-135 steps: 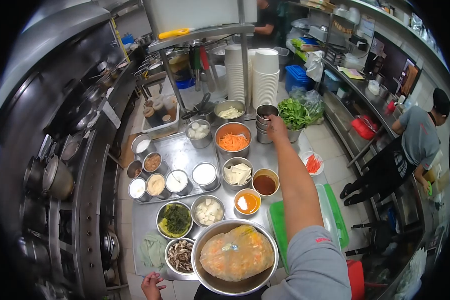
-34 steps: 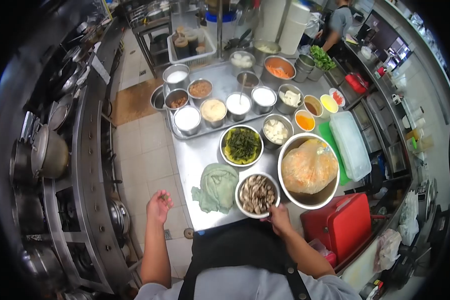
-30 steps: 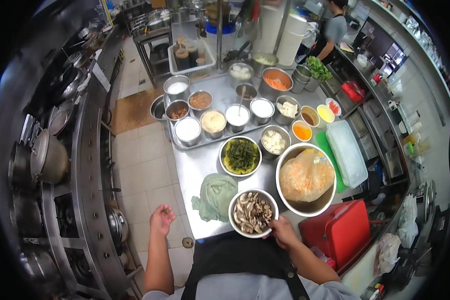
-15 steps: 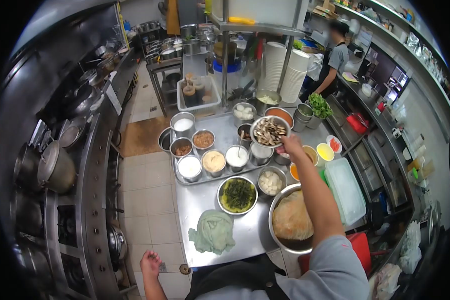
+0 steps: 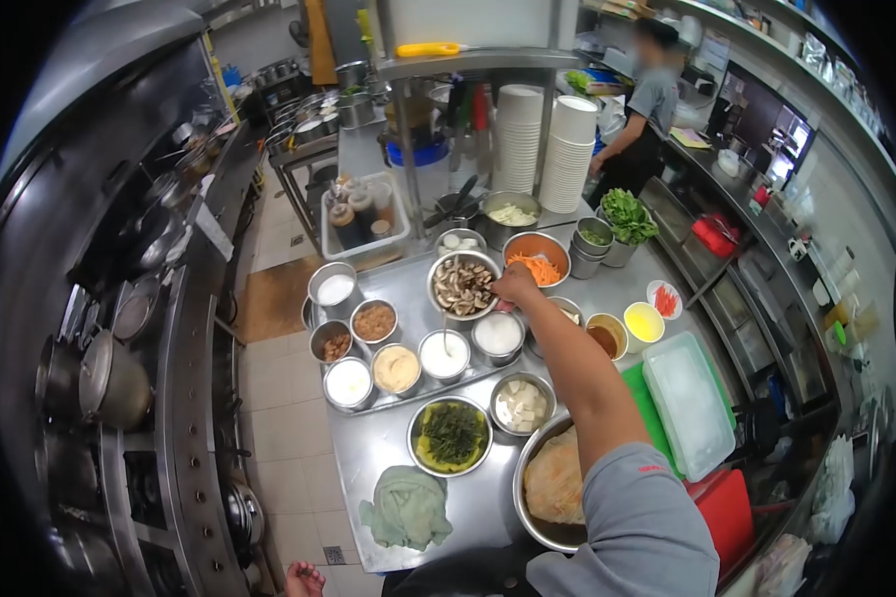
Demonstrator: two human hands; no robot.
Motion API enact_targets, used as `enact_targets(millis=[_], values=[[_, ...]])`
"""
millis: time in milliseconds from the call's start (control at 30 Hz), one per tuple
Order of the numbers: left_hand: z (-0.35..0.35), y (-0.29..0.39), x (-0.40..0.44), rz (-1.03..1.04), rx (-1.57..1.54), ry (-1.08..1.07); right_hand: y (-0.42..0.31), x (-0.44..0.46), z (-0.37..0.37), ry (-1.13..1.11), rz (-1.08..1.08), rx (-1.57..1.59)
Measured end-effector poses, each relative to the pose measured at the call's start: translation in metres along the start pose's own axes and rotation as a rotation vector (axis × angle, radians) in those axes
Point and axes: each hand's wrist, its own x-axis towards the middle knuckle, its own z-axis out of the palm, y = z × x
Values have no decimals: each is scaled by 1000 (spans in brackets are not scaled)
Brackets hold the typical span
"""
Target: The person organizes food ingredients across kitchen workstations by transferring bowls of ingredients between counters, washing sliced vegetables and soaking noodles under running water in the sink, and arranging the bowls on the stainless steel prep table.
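Note:
My right hand (image 5: 514, 289) grips the rim of a metal bowl of sliced mushrooms (image 5: 465, 285), held at the back of the tray between the bowl of white pieces (image 5: 460, 242) and the bowl of shredded carrot (image 5: 536, 261). Low at the bottom edge is my left hand (image 5: 305, 578), partly cut off, its fingers curled; whether it holds anything is too small to tell. Nearer me stand a bowl of dark greens (image 5: 450, 437), a bowl of white cubes (image 5: 521, 404) and a crumpled green cloth (image 5: 406, 508). My right arm partly covers a large bowl with a filled bag (image 5: 556, 480).
Several containers of white and brown contents stand on the metal tray (image 5: 408, 396). A lidded clear box (image 5: 689, 403) rests at the right on a green board. Stacked white tubs (image 5: 569, 154) stand at the back. A co-worker (image 5: 644, 109) is at the right rear; stoves line the left.
The mushroom bowl has gone from the table's front edge to the back of the tray in my right hand. My left hand has dropped toward the bottom edge. The view has shifted.

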Motion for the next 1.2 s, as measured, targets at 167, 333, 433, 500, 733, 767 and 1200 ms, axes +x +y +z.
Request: enact_targets(millis=[167, 333, 433, 500, 733, 767, 1200], values=[[37, 12, -5, -2, 104, 24, -22, -17, -87, 536, -205, -495], [63, 29, -27, 20, 209, 229, 33, 29, -181, 885, 28, -484], [70, 35, -31, 2, 228, 293, 53, 59, -197, 861, 233, -85], [94, 40, -46, 40, 253, 366, 63, 63, -192, 873, 164, 0], [75, 45, -38, 10, 217, 268, 77, 82, -186, 819, 213, -3], [78, 45, -39, 9, 201, 224, 78, 83, -187, 818, 187, -73], [91, 39, -53, 78, 202, 214, 68, 53, -201, 701, 8, -436]])
